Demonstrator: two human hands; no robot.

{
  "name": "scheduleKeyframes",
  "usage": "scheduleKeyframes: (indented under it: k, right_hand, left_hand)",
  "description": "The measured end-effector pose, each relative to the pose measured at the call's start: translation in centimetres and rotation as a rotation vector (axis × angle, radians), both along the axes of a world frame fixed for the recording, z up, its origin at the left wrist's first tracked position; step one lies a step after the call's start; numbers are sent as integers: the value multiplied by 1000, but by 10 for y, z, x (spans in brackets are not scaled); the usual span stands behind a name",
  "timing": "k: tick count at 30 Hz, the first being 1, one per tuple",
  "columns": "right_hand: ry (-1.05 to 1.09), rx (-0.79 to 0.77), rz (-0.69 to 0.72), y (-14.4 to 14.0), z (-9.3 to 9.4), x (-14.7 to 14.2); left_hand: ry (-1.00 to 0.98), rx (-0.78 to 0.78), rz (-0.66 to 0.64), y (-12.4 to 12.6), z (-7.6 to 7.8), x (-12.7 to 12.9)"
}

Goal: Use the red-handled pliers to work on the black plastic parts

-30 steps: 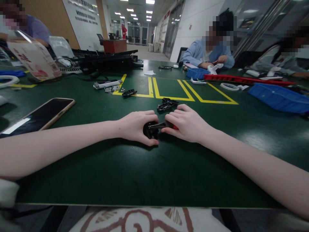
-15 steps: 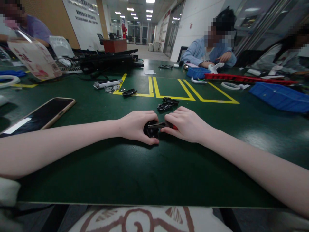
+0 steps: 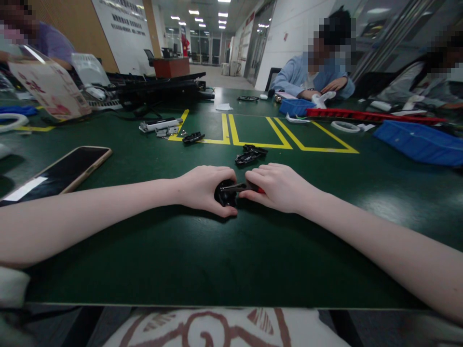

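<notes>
Curling around a black part (image 3: pixel 227 198), the left hand (image 3: pixel 204 189) grips it; the right hand (image 3: pixel 277 187) clasps a red-handled tool (image 3: pixel 237 187), tip against the part.

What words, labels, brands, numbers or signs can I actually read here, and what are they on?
None can be read with certainty.
Pale package: red printed characters, too blurred to read.
White wall panel: rows of dark lettering, too blurred.
Red banner at the back: any text is too small.
Phone: dark screen, no text visible.
Black piece in the left hand, tool in the right hand: no lettering visible.
</notes>
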State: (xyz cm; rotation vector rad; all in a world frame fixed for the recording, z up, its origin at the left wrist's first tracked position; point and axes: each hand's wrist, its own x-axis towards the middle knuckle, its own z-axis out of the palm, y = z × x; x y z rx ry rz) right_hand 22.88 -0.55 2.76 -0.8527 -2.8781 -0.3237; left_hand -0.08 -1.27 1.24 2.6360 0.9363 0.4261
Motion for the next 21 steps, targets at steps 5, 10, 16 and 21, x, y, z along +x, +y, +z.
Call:
scheduleKeyframes:
  k: [5, 10, 16, 21]
  right_hand:
    - [7, -15, 30, 4, 1, 2]
    - [11, -29, 46, 6, 1, 3]
    - [-30, 47, 45, 2, 4, 2]
    - [-71, 258, 35, -5, 7, 1]
  left_hand:
    - [6, 36, -17, 2, 0, -1]
    - [12, 33, -20, 2, 0, -1]
    - [5, 27, -20, 2, 0, 0]
    - [-29, 12, -29, 3, -1, 1]
